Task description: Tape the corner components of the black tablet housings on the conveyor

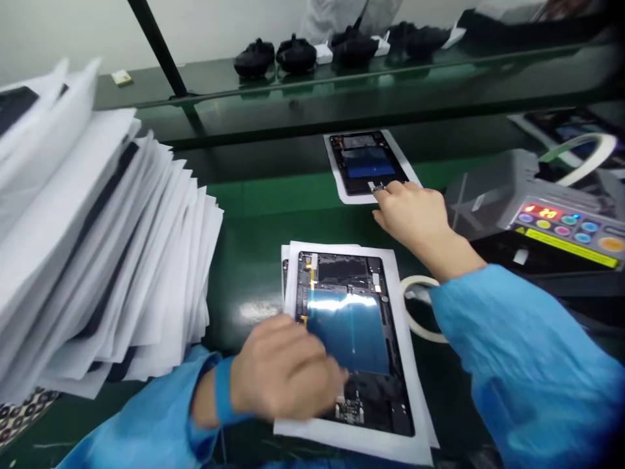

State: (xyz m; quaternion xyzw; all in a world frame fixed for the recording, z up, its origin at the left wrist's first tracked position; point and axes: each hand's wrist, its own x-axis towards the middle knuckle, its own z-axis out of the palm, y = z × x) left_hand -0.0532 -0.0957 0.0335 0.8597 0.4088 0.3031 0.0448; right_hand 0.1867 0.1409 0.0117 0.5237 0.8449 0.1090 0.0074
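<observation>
An opened tablet [354,326] with its inner circuit boards and a large blue battery panel showing lies on white paper, with another sheet and black edge under it. My left hand [288,374], blurred and with its fingers curled closed, is over the lower left part of this tablet. What its fingers hold, if anything, is hidden. Farther back lies a second opened tablet [366,156] on white paper. My right hand [415,212] closes at its near right corner, with the fingertips on the edge and partly hidden. A blue band [224,391] circles my left wrist.
A tall, leaning stack of white sheets with dark panels between [161,260] is at left. A grey tape dispenser [551,221] with lit red digits is at right, near a tape roll [415,326]. Dark devices [295,53] line the back shelf [209,78].
</observation>
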